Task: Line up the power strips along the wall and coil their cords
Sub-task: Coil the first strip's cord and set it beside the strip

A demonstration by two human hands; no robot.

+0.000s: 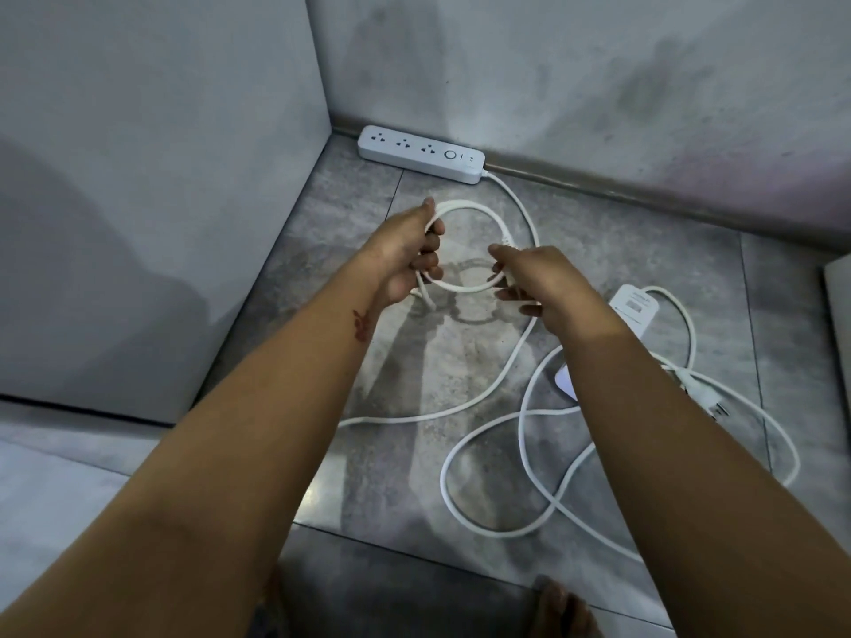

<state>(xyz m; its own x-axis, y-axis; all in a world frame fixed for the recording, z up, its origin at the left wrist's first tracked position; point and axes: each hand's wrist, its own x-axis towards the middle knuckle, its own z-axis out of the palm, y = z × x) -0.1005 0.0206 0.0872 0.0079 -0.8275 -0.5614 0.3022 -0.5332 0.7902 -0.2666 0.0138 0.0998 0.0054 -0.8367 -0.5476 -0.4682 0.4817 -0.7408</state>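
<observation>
A white power strip (pixel 421 154) lies against the back wall's skirting, in the corner. Its white cord (pixel 518 195) runs from its right end toward me. My left hand (pixel 410 255) grips one side of a round loop of that cord (pixel 465 207), held above the floor. My right hand (pixel 529 278) pinches the loop's other side, and the slack drops from it to the floor. A second white power strip (pixel 638 310) lies face down at the right, partly hidden behind my right forearm. Its loose cord (pixel 488 513) sprawls in tangled loops, ending in a plug (pixel 704 398).
A grey panel (pixel 161 200) stands at the left and meets the stained back wall (pixel 575 76) in the corner. The floor is grey tile (pixel 598 241). My bare foot (pixel 559 610) shows at the bottom edge. A pale object's edge (pixel 840 315) sits at far right.
</observation>
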